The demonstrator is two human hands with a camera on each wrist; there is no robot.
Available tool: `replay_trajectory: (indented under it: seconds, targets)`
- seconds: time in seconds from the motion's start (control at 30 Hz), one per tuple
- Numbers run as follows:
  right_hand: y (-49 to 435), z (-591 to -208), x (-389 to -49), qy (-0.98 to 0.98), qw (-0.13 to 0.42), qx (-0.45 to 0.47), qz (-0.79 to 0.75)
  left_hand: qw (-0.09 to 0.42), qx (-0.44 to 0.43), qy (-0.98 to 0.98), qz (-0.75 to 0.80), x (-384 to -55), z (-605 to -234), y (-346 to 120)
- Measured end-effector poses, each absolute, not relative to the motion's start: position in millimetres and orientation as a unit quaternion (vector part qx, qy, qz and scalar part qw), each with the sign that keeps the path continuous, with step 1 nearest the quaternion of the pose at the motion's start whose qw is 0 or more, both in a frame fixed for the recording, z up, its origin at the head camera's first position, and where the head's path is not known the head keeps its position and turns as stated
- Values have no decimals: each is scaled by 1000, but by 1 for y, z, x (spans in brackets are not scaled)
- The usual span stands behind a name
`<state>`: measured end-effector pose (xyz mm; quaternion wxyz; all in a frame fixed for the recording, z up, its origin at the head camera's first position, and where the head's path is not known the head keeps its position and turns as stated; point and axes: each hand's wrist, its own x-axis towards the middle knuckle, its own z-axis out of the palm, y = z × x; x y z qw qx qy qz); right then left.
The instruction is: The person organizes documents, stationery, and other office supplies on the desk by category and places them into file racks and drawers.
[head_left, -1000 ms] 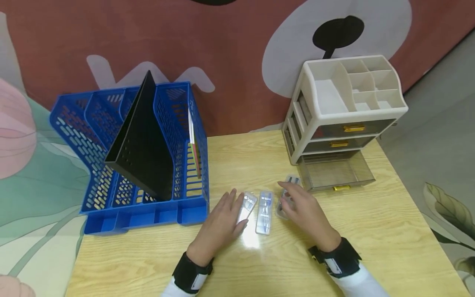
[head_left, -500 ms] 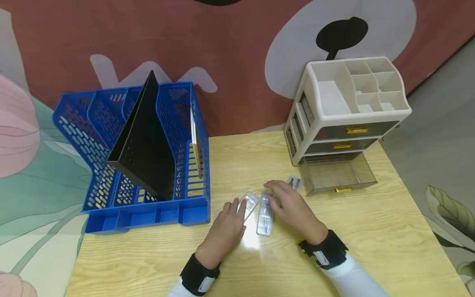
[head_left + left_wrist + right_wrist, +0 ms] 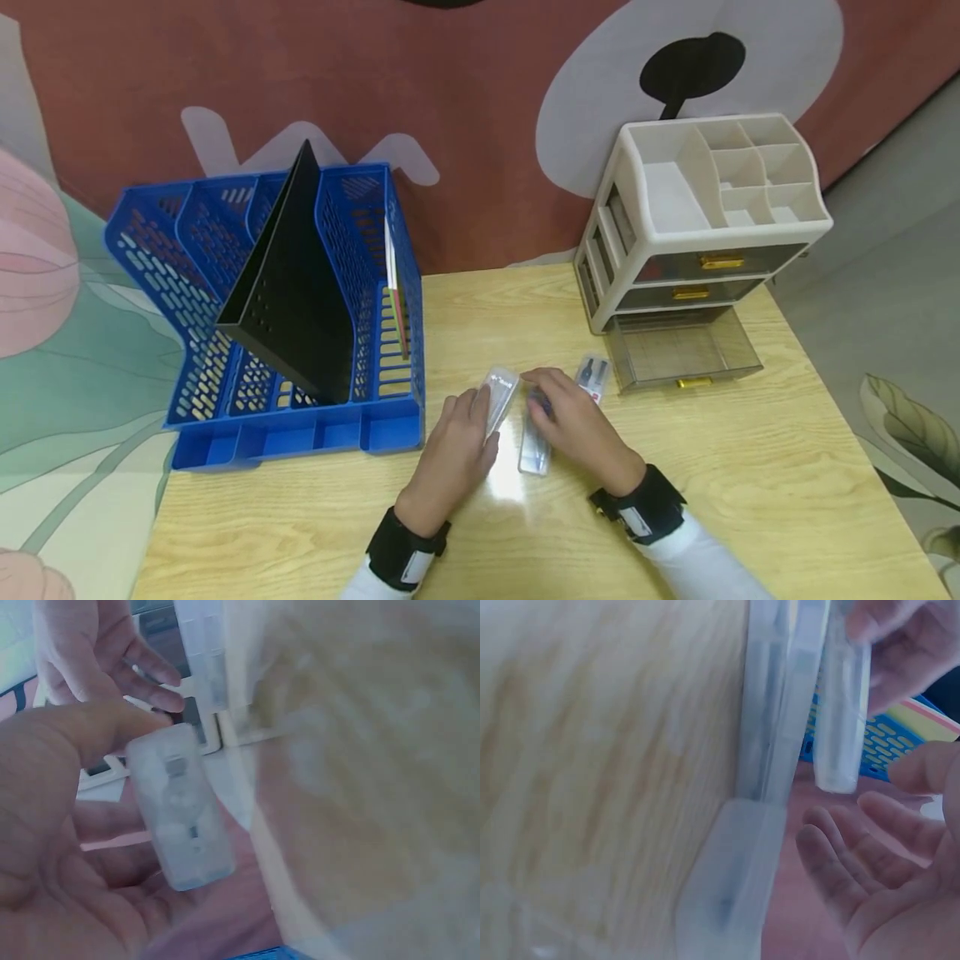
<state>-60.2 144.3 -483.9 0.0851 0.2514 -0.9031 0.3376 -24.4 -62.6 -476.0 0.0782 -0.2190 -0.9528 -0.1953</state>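
My left hand point(image 3: 452, 454) grips a slim clear plastic case point(image 3: 501, 390) between thumb and fingers. In the left wrist view the case's narrow end point(image 3: 184, 810) faces the camera, and the right wrist view shows the case raised off the table. My right hand point(image 3: 581, 423) hovers over a second clear case point(image 3: 534, 456) lying flat, hiding its upper part. Its fingers point(image 3: 832, 862) are loosely bent and hold nothing. Beyond that hand lies a third clear case point(image 3: 594, 372) with dark pieces inside, partly covered by the hand.
A white desktop organizer point(image 3: 675, 237) stands at the back right, its bottom drawer point(image 3: 686, 354) pulled out toward the cases. On the left is a blue slotted file rack point(image 3: 390, 437) with a black folder point(image 3: 300, 292) and thin booklets point(image 3: 395, 308). Everything stands on a wooden table point(image 3: 480, 325).
My left hand has taken hold of the left case and raised it a little. My right hand has moved left, off the right-hand case to above the middle one.
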Motion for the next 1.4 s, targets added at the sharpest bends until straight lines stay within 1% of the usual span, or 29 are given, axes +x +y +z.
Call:
replay_trajectory:
  seconds: [0.17, 0.3, 0.37, 0.5, 0.67, 0.87, 1.1, 1.2, 1.4]
  targets:
    - [143, -480, -57, -888, 40, 210, 407, 103, -205, -946, -230, -30, -464, -56]
    - [140, -471, -54, -869, -14, 160, 468, 141, -202, -931, -270, -33, -458, -48]
    - [139, -468, -52, -853, -43, 131, 503, 153, -202, -924, -288, -34, -454, -43]
    - [140, -464, -51, -810, -86, 74, 575, 151, -204, -917, -307, -34, -449, -34]
    - [144, -458, -52, -742, -113, 27, 660, 134, -218, -909, -330, -34, -446, -28]
    - [149, -457, -50, -732, -114, 23, 672, 114, -212, -887, -394, -34, -447, -28]
    - [151, -457, -44, -779, -109, 41, 616, 63, -168, -875, -451, -37, -447, -29]
    - [152, -455, -41, -807, -101, 66, 578, 46, -152, -864, -477, -38, -447, -27]
    - [149, -450, -37, -842, -103, 109, 519, 46, -147, -844, -514, -40, -447, -22]
